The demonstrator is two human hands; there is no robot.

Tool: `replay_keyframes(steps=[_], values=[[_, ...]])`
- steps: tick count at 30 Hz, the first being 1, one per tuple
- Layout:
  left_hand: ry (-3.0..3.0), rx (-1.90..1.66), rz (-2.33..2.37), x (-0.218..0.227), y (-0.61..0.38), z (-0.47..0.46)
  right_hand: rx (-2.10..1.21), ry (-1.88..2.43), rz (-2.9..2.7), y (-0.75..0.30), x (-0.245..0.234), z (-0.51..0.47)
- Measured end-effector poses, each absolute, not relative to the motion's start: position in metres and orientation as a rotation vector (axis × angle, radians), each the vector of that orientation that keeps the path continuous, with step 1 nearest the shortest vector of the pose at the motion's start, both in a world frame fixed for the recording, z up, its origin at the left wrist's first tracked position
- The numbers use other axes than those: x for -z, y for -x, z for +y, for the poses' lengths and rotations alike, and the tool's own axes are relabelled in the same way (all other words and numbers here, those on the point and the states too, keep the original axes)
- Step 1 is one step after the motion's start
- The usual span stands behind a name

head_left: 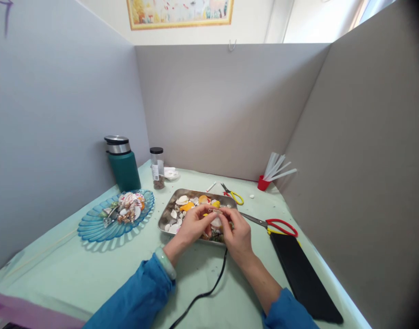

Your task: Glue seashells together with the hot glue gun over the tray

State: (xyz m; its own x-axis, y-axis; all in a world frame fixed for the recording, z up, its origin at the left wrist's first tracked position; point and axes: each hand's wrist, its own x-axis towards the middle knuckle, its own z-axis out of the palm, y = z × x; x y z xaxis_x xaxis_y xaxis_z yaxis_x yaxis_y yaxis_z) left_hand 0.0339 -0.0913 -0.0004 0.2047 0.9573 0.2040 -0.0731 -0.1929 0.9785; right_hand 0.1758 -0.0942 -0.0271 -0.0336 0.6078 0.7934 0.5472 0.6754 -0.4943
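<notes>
A thin stick [41, 252] is lying on the bench [65, 274] at far left, next to the blue plate [93, 230], where shells [130, 208] are piling up. The flask [125, 170] is standing right behind that, so one careless bump could be sending it onto the pile. The jar [157, 170] is standing beyond.

Next, the tray [170, 211] is holding loose shells, and over it the left hand [195, 224] is pinching, fingertips nearly meeting the other hand's, on a pale piece [217, 211]. Honestly can't tell what it is, it's too small. A slip in that grip would probably be losing it among the shells. A black cable [209, 291] is snaking out below the tray, between the forearms; a snagging sleeve could be yanking whatever it's attached to (can't see). The right hand [237, 233] is pinching the same piece.

The snips [235, 195] are lying behind, then the red cup [263, 184] is holding long sticks [276, 168], looking tippy if knocked. The scissors [280, 225] are pointing toward the right hand, so reaching blindly could be meaning a poke.
</notes>
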Motion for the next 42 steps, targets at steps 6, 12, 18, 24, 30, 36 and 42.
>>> replay_keyframes(steps=[6,12,18,24,30,36,42], values=[[-1.435,-1.199,0.883,0.0040,-0.0325,-0.0894,-0.049,0.907,-1.732,-0.1769,0.0270,-0.0946],[-1.437,-1.192,0.894,0.0048,-0.0317,-0.0901,-0.062,0.886,-1.751,-0.1778,0.0266,-0.0964],[-1.437,-1.184,0.925,0.0080,-0.0291,-0.0883,0.034,0.889,-1.805,-0.1778,0.0278,-0.0950],[-1.442,-1.212,0.940,0.0073,-0.0303,-0.0884,0.033,0.927,-1.796,-0.1750,0.0271,-0.0951],[-1.390,-1.247,0.892,0.0065,-0.0324,-0.0871,0.059,0.947,-1.743,-0.1765,0.0300,-0.0954],[-1.411,-1.208,0.917,0.0086,-0.0312,-0.0864,0.016,0.945,-1.727,-0.1773,0.0302,-0.0950],[-1.430,-1.223,0.918,0.0090,-0.0298,-0.0865,-0.014,0.958,-1.708,-0.1769,0.0302,-0.0958]])
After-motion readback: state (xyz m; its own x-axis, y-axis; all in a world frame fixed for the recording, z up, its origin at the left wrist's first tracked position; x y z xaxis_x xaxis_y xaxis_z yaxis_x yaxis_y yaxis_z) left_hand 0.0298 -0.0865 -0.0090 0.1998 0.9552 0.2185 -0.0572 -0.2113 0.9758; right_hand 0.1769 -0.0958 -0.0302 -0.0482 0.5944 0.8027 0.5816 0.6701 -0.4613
